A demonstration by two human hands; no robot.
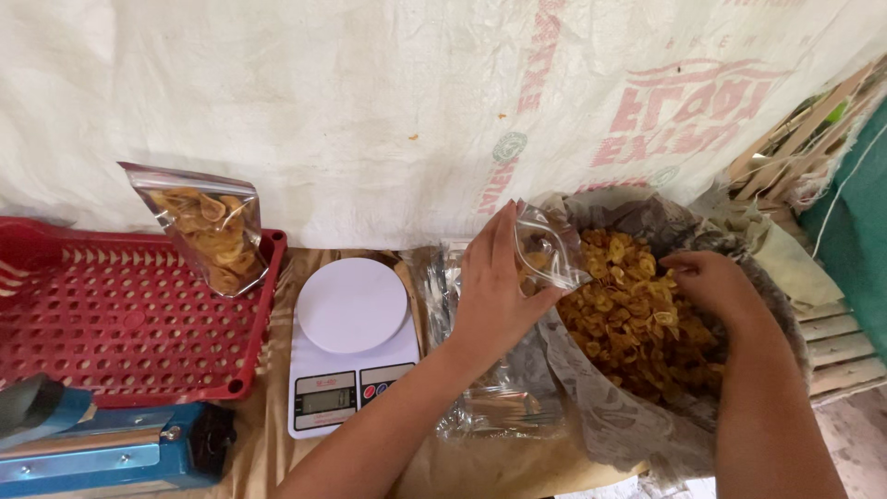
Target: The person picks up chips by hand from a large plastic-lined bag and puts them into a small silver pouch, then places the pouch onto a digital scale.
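Two hands are engaged: left hand (494, 291) pinches a clear pouch (550, 248) at the chip pile's (637, 314) 9 o'clock edge; right hand (711, 282) is cupped onto chips. Pouch mouth is best held wide, close to the pile.

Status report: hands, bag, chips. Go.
Left hand holds clear bag open over chip bin. Right hand in the chips. Nothing blocking.
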